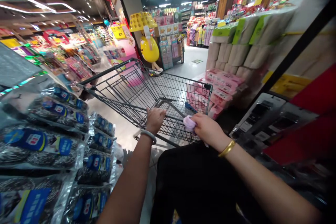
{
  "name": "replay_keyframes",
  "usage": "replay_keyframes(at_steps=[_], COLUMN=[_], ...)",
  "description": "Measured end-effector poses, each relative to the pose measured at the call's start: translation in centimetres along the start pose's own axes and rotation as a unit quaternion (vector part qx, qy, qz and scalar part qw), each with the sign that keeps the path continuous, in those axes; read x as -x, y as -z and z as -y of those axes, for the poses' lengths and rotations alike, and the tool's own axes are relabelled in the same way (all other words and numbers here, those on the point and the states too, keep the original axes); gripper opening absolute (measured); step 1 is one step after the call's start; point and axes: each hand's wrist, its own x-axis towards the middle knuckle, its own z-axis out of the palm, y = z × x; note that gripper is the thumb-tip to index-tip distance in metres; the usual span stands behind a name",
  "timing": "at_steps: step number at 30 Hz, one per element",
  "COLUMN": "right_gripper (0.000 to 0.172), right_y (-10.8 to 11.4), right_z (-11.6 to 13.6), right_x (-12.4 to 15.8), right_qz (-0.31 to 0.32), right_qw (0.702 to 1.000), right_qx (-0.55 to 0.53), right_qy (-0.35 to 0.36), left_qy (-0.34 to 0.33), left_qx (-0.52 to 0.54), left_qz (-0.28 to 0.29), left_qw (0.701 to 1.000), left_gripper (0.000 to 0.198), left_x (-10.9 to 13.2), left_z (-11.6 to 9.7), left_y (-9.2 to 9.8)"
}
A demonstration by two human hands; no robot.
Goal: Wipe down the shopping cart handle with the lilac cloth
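Observation:
A dark wire shopping cart [126, 106] stands in front of me, tilted across the view. My left hand [155, 119], with a grey bangle at the wrist, is curled over the cart's near rim. In my right hand [207, 129], which has a gold bracelet at the wrist, a bunched lilac cloth [189, 123] is gripped at the cart's near right side. Whether that hand also holds the rim is hidden by the cloth. Through the wires the cart's basket shows the pale floor.
Bagged packs with blue labels [39, 143] are stacked close on my left. Paper rolls [236, 52] and pink packs [223, 84] rise beyond the cart at right. A yellow mascot figure [149, 49] stands ahead by a pillar. Hanging blister packs [258, 113] are near my right arm.

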Motion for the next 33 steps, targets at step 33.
replay_keyframes(at_steps=[33], right_gripper=[0.045], right_y=[-2.2], right_z=[-4.5], right_x=[0.6], right_qz=[-0.131], right_qw=[0.988], right_qx=[0.046], right_qy=[0.072], left_qy=[-0.027], left_qx=[0.136], left_qz=[-0.017], left_qw=[0.99], left_gripper=[0.032], left_x=[7.2], left_z=[-8.9], left_y=[-1.4])
